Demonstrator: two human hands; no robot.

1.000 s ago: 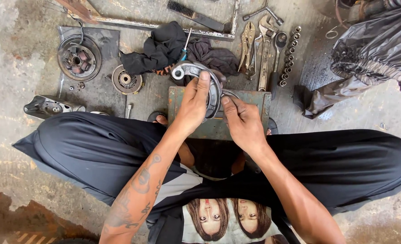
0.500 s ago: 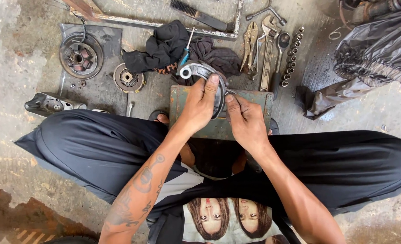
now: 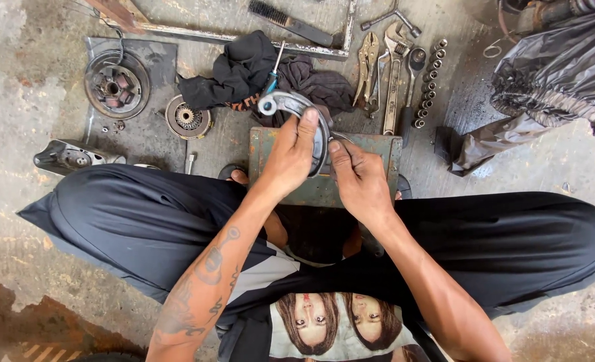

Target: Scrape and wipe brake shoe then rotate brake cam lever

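— Looking down, what is held by the left hand (image 3: 292,157)?

— A curved grey metal brake shoe (image 3: 296,107) is gripped by it, fingers closed over the arc, above the rusty green metal block (image 3: 368,151) on the concrete floor (image 3: 16,100).

— And the right hand (image 3: 359,179)?

— It is closed beside the shoe's lower end, fingertips pressed there; what is pinched cannot be told.

— What is seen behind?

— Black rags (image 3: 244,67), pliers (image 3: 367,67) and a row of sockets (image 3: 429,84) are laid out.

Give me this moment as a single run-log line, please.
left hand: grips curved brake shoe | right hand: fingertips at its lower edge | support: grey-green metal block | nearby: black rag, pliers
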